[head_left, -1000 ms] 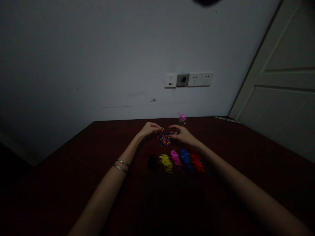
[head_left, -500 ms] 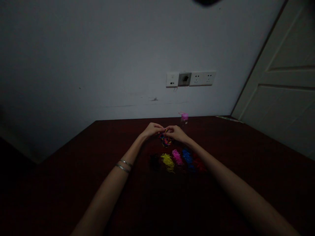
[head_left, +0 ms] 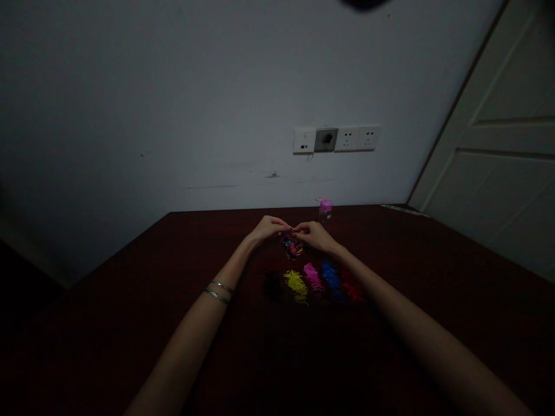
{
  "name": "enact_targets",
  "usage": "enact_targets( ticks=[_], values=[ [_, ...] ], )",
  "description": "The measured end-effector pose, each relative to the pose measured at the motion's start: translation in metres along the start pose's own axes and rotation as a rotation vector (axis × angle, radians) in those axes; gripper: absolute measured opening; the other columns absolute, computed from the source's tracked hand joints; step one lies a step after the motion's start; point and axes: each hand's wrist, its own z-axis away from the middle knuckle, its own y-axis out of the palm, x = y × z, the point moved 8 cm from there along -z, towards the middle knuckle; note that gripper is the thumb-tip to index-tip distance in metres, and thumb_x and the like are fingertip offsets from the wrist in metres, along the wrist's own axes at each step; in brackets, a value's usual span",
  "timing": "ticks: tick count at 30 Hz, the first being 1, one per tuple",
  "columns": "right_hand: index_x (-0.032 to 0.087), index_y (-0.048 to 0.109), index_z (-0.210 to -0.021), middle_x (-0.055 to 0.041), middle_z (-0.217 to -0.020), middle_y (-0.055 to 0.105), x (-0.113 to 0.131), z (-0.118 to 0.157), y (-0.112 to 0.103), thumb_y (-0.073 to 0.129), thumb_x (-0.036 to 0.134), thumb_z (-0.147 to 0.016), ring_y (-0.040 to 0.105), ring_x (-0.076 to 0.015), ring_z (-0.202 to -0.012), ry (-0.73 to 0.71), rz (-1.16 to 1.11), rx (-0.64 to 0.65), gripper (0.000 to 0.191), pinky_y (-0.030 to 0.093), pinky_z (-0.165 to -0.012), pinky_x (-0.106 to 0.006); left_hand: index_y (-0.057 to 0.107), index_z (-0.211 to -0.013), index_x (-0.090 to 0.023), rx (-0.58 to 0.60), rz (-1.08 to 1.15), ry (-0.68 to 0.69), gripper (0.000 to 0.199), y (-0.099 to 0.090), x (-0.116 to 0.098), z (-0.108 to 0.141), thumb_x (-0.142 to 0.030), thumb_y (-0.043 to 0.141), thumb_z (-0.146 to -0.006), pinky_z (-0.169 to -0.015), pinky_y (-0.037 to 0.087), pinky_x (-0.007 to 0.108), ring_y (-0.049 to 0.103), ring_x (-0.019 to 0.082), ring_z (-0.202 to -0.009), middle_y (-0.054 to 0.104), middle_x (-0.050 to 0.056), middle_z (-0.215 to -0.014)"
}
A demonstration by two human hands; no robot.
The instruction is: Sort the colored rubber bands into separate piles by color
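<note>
Near the far edge of the tabletop point(head_left: 199, 231), left hand point(head_left: 265, 227) and right hand point(head_left: 315, 235) pinch a small band point(head_left: 292, 229), fingers almost meeting. Mixed-colour heap point(head_left: 293, 247) lies just toward the near edge, about equally close to both; long axis unclear.

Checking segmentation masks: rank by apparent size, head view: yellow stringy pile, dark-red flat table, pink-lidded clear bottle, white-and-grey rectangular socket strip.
Table
Socket strip
Yellow pile
Bottle

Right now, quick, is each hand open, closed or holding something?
Left hand: closed, pinching a small piece too dim to name.
Right hand: fingertips at that piece; can't tell if closed.
</note>
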Motion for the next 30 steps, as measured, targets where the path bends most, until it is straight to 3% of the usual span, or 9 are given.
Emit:
enact_targets(
  ticks=[30],
  values=[
    [0.013,0.069,-0.084,-0.006,-0.073,0.068,-0.005,0.006,-0.008,0.053,0.03,-0.075,0.057,-0.0139,-0.061,-0.05,0.064,0.005,0.025,0.043,-0.056,-0.023,0.07,-0.081,-0.011,-0.052,-0.014,-0.025,0.028,-0.007,0.006,0.0,-0.032,0.065,-0.064,-0.043,0.021,0.022,0.034,0.005,-0.043,0.051,0.001,-0.048]
  ],
)
